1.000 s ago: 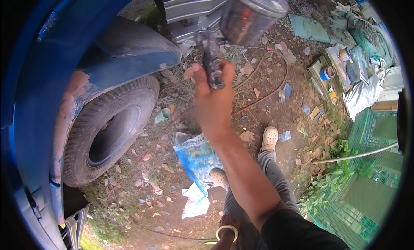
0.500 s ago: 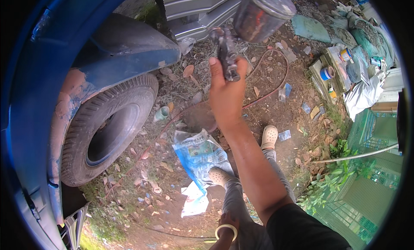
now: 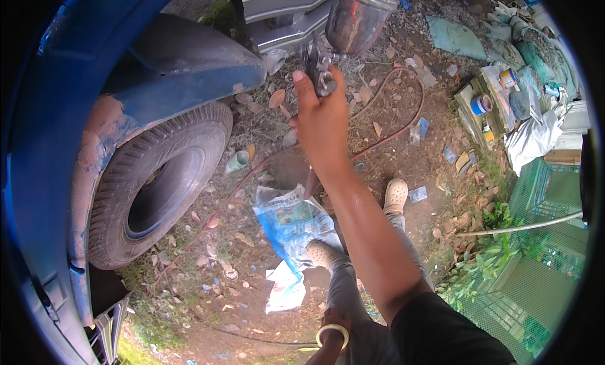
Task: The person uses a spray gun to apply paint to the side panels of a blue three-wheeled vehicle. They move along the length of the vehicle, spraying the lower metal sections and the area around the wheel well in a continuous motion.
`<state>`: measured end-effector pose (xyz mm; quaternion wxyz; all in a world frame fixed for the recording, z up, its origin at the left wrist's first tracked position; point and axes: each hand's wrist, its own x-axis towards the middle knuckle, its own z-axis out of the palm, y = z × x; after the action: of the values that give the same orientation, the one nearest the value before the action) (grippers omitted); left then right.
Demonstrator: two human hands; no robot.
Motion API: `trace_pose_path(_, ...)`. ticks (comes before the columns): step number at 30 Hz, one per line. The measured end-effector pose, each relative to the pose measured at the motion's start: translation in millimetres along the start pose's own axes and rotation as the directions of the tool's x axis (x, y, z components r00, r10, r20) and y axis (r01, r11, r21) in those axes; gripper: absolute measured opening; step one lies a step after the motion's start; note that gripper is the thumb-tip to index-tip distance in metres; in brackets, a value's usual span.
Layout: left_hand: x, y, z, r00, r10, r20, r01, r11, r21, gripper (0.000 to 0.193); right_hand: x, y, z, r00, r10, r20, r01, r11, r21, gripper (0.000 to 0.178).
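A dark metal spray gun [image 3: 319,69] is in my right hand [image 3: 322,122], fingers wrapped round its grip and thumb up along its side. Its cup [image 3: 358,25], grey with a red streak, sits up and to the right of the hand. A reddish hose [image 3: 310,182] hangs below the fist and runs over the ground. Left of the gun stands the blue fender [image 3: 183,81], patched with pinkish filler, above a black tyre [image 3: 161,182]. Low by my thigh hangs my left hand [image 3: 337,316], a pale bangle at its wrist; its fingers are too hidden to read.
Crumpled newspaper and blue plastic [image 3: 293,223] lie by my foot. A pale green cup [image 3: 237,161] rests near the tyre. Paint cans [image 3: 481,105] stand on wooden boards at right, beside sacks [image 3: 457,37]. Green mesh [image 3: 535,258] borders the right; ribbed metal sheeting [image 3: 283,9] stands at the top.
My right hand has shifted slightly left and upward with the spray gun, and the cup has moved left with it. My left hand has barely moved.
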<state>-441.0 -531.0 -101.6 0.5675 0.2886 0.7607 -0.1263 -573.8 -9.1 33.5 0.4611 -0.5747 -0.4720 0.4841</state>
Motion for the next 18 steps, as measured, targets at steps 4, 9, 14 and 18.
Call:
trace_pose_path(4,0,0,3,1.0,0.006,-0.002,-0.006,1.0,0.01,0.069,23,9,12,0.994,-0.095,-0.051,0.093,0.995,-0.033,0.046)
trace_pose_path(9,1,0,2,1.0,-0.004,0.007,0.004,1.0,0.007,0.07,20,3,26,0.999,-0.017,-0.047,0.015,0.999,-0.044,0.046)
trace_pose_path(14,2,1,1,1.0,-0.012,0.029,0.012,1.0,-0.001,0.07,13,4,31,0.993,0.052,0.109,-0.059,0.997,0.059,0.047)
trace_pose_path(18,1,3,-2,1.0,-0.016,0.013,0.016,1.0,-0.027,0.071,16,8,22,0.996,0.062,0.067,-0.06,0.998,-0.027,0.049)
